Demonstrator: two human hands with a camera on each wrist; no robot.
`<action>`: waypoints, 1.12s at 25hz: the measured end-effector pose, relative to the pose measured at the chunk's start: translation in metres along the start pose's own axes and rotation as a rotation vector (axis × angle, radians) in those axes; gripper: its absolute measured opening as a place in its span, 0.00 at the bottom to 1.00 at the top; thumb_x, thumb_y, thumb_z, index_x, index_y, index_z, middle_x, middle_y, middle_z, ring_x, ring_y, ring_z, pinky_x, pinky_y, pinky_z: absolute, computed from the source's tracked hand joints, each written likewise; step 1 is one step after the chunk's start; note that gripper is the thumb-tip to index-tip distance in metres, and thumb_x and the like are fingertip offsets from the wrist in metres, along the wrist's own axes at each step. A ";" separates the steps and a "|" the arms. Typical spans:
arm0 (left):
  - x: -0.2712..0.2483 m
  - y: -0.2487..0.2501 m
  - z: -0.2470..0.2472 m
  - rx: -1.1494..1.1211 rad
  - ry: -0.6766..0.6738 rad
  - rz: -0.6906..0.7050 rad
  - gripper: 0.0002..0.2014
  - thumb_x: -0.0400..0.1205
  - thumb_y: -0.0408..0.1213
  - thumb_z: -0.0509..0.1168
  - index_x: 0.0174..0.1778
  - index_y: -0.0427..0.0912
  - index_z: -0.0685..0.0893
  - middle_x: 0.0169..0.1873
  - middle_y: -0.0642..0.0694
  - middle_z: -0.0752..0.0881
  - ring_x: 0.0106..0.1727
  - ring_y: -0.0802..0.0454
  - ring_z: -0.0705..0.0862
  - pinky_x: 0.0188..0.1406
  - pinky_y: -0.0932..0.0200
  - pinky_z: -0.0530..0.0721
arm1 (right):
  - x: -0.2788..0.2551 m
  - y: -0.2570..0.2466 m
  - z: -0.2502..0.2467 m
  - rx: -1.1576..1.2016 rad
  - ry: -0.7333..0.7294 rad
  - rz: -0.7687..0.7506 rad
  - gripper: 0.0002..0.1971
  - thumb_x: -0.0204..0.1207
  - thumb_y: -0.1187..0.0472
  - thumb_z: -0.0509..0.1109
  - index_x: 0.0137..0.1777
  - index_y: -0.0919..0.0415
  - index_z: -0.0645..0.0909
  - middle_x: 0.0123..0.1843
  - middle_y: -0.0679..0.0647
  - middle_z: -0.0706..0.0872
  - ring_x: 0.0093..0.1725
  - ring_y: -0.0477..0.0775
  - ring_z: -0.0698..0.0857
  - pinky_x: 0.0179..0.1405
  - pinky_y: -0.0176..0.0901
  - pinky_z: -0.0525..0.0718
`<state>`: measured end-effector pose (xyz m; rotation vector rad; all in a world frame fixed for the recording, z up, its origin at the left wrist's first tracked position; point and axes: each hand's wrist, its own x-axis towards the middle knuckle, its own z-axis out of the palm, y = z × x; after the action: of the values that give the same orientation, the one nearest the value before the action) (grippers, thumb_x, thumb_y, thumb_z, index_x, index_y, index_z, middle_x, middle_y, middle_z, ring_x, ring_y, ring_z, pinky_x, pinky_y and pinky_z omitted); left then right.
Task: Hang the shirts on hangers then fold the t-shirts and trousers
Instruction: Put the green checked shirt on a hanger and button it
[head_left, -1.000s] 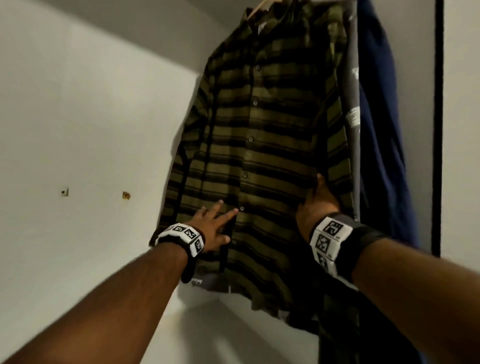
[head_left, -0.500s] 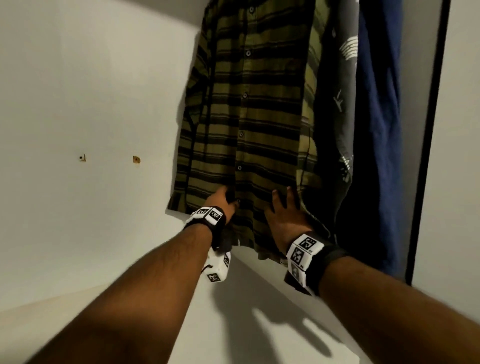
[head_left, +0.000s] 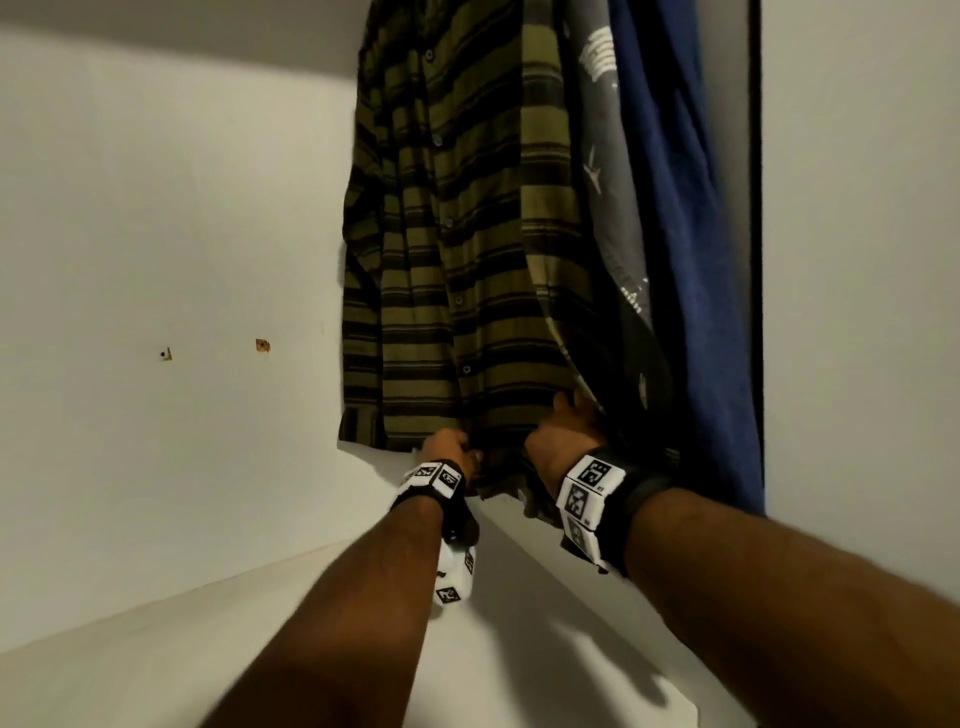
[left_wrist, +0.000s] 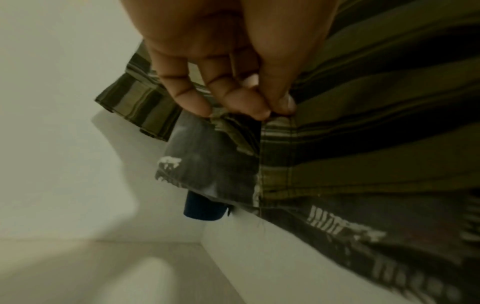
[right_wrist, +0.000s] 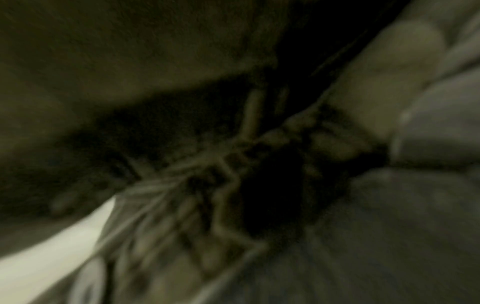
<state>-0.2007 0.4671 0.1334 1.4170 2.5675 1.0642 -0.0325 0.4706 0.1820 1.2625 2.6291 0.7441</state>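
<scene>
An olive and black striped button shirt (head_left: 467, 249) hangs from above; its hanger is out of frame. My left hand (head_left: 464, 449) pinches the shirt's bottom hem near the button placket. In the left wrist view the thumb and fingers (left_wrist: 259, 111) close on that hem (left_wrist: 278, 131). My right hand (head_left: 571, 413) grips the lower right front edge of the same shirt, thumb up, fingers hidden behind the cloth. The right wrist view is dark and blurred and shows only bunched fabric (right_wrist: 233, 164).
A grey printed shirt (head_left: 605, 197) and a blue garment (head_left: 675, 218) hang just right of the striped shirt, close against it. A black door edge (head_left: 756, 260) stands further right. White wall (head_left: 156, 234) lies to the left, a pale ledge (head_left: 260, 649) below.
Both hands slid down the shirt front to its bottom hem. The left went from flat to pinching the hem; the right moved to the lower right edge and took hold.
</scene>
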 end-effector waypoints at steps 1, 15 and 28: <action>-0.001 -0.003 -0.006 0.042 0.005 -0.010 0.06 0.77 0.41 0.70 0.38 0.43 0.83 0.45 0.38 0.88 0.48 0.40 0.85 0.45 0.56 0.79 | -0.007 -0.001 -0.003 -0.038 0.021 -0.034 0.22 0.86 0.53 0.56 0.79 0.56 0.68 0.80 0.60 0.69 0.81 0.67 0.60 0.79 0.63 0.53; -0.249 -0.147 -0.079 0.463 0.069 -0.375 0.21 0.81 0.49 0.65 0.70 0.51 0.76 0.73 0.48 0.68 0.67 0.45 0.78 0.64 0.53 0.74 | -0.090 -0.147 0.003 0.202 0.376 -0.541 0.16 0.80 0.63 0.56 0.64 0.52 0.77 0.64 0.53 0.83 0.67 0.62 0.76 0.72 0.64 0.62; -0.664 -0.148 -0.166 0.447 0.376 -0.973 0.15 0.81 0.48 0.65 0.62 0.50 0.83 0.63 0.47 0.79 0.63 0.45 0.80 0.60 0.52 0.78 | -0.414 -0.331 -0.030 0.509 0.453 -1.255 0.10 0.79 0.60 0.61 0.58 0.57 0.79 0.57 0.56 0.84 0.60 0.62 0.81 0.61 0.52 0.70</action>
<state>0.0250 -0.1782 -0.0170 -0.1796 3.2291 0.6253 -0.0073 -0.0312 0.0091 -0.7361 3.2319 0.1064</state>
